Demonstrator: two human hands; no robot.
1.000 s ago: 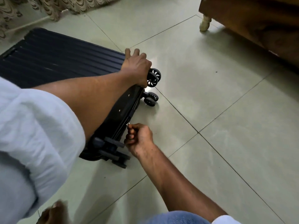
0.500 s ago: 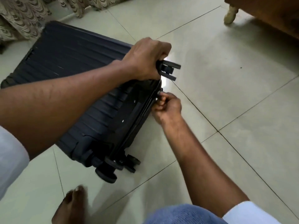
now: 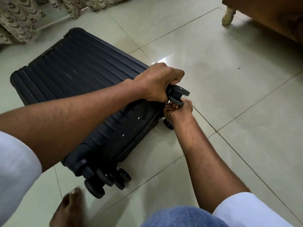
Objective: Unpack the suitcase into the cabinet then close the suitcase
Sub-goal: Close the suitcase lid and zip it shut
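Observation:
A dark navy ribbed hard-shell suitcase (image 3: 78,74) lies flat and closed on the tiled floor, its wheeled end toward me. My left hand (image 3: 157,82) is clamped over its far wheel corner, gripping at the caster (image 3: 179,94). Just below it, my right hand (image 3: 177,109) pinches something small at the seam by that corner; the zipper pull itself is hidden by my fingers. Two pairs of black wheels (image 3: 106,180) stick out at the near corner.
A wooden furniture piece with a pale turned foot (image 3: 227,17) stands at the top right. Patterned curtains (image 3: 19,18) hang along the top left. My bare foot (image 3: 70,210) rests near the suitcase's near wheels. Open tiled floor spreads to the right.
My right hand has travelled along the suitcase's wheeled edge from the near corner up to the far corner. My left hand shifted from lying on the lid to gripping the far wheel corner.

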